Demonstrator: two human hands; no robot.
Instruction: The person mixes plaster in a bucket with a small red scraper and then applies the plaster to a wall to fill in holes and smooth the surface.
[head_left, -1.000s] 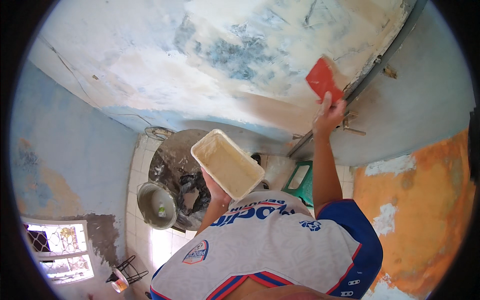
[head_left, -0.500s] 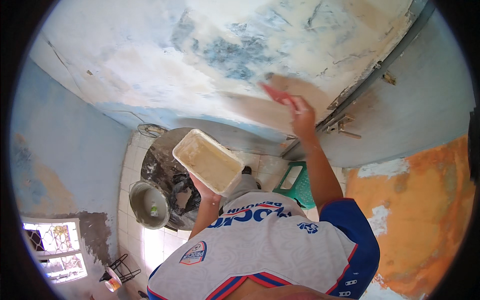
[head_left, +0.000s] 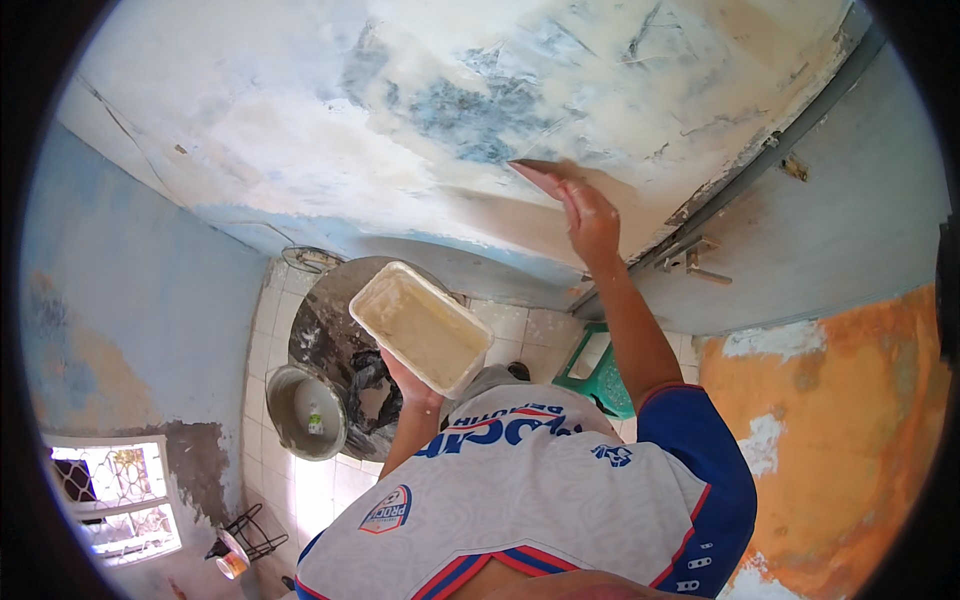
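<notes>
My right hand (head_left: pixel 594 222) is closed round a reddish putty knife (head_left: pixel 538 177), a thin flat blade whose tip is against the wall (head_left: pixel 430 170) or just off it; I cannot tell which. The wall is patchy, with whitish filler over blue and dark scraped spots. In my left hand (head_left: pixel 412 385) is a rectangular pale plastic tub (head_left: pixel 425 322), tilted, with creamy putty smeared inside. The fingers of that hand go under the tub and are mostly hidden.
Below my left arm stands a round dark table (head_left: pixel 318 325) with a black plastic bag (head_left: pixel 370 378). Beside it is a grey bucket (head_left: pixel 290 400). A green plastic stool (head_left: pixel 600 378) stands beneath my right arm. A door with a handle (head_left: pixel 695 258) is at right.
My right hand has shifted slightly left, and the putty knife's tip has moved left along the wall. The tub in my left hand has stayed nearly in place.
</notes>
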